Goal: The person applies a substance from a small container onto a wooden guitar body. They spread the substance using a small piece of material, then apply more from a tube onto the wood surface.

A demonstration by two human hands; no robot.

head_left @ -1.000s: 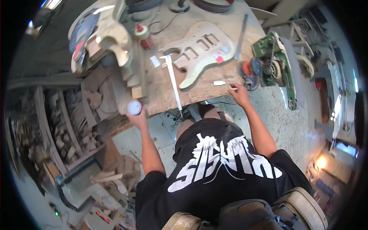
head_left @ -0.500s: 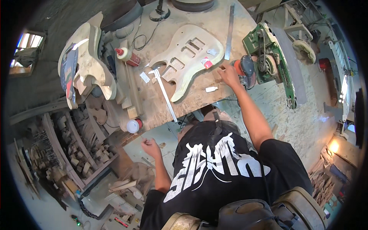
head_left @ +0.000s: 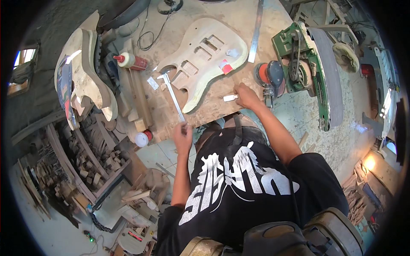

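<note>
My left hand is at the table's front edge, its fingers closed round the lower end of a silver caliper. The caliper lies slantwise, its jaws beside the cutaway of a pale wooden guitar body. My right hand is closed at the right end of a small white bottle, covering that end. The guitar body lies flat, with several routed cavities facing up. On it rest a red-and-white piece and a pale crumpled scrap.
Left on the workbench are a red glue bottle, wood strips and a round white-lidded container. More guitar bodies stand at far left. An orange sander, green belt sander and steel ruler are right.
My left hand has come up from below the table edge and taken the caliper's lower end. My right hand has moved down from beside the guitar body to the white bottle.
</note>
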